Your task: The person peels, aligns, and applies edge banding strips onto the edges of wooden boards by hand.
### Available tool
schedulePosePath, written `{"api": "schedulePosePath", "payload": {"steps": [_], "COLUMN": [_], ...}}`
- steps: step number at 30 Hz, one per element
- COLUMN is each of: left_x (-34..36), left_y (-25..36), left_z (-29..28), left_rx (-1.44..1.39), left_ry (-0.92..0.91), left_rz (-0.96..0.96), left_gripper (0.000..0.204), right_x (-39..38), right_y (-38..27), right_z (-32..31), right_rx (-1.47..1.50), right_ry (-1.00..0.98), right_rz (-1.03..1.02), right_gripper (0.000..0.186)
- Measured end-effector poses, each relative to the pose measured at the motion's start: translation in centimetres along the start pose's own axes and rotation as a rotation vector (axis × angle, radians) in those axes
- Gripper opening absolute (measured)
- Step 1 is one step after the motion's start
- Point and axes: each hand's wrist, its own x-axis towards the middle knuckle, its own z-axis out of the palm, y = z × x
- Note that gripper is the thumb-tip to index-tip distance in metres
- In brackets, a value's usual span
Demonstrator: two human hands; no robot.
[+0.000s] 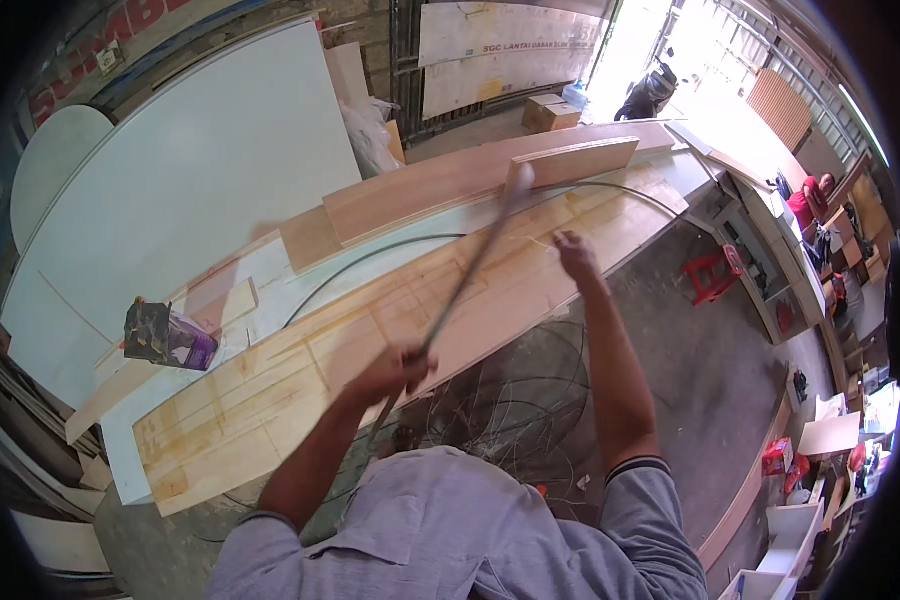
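Observation:
My left hand [398,370] is closed round a long, dark grey, cable-like strip [460,285]. The strip slants up over the bench to a blurred pale end near its far side, and its lower part runs down past my wrist. Farther right, my right hand [574,252] is raised over the near edge of the board, fingers closed. A thin pale strand [532,240] reaches toward its fingertips. Beneath both hands lies a long pale wooden board [270,410] with brownish streaks. A grey curved length [370,252] like the held strip arcs across the bench.
Brown boards [400,205] and a narrow plywood piece [580,160] lie along the bench's far side. A black and purple bag [170,335] stands at left. Tangled thin strands [510,420] hang or lie below the near edge. A red stool [712,275] stands right; another person [808,203] is beyond.

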Motion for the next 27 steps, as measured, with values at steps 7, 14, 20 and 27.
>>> {"api": "schedulePosePath", "payload": {"steps": [7,14,20,27], "left_x": [7.8,14.2,14.7,-1.4], "left_y": [14.2,19.6,17.6,9.8], "left_z": [-9.2,-16.6,-20.6,-3.1], "left_rx": [-0.313,-0.424,0.412,0.726], "left_ry": [0.354,0.342,1.012,0.207], "left_rz": [0.176,0.158,0.139,0.586], "left_gripper": [0.022,0.027,0.046,0.069], "right_x": [-18.8,-25.2,-21.3,-13.6], "right_y": [-8.9,-17.4,-21.2,-21.0], "right_z": [8.5,13.5,13.2,8.3], "right_rx": [0.764,0.881,1.103,1.098], "right_ry": [-0.678,-0.782,-0.687,-0.657], "right_rz": [-0.010,-0.079,0.069,0.196], "right_gripper": [0.051,0.074,0.038,0.028]}}
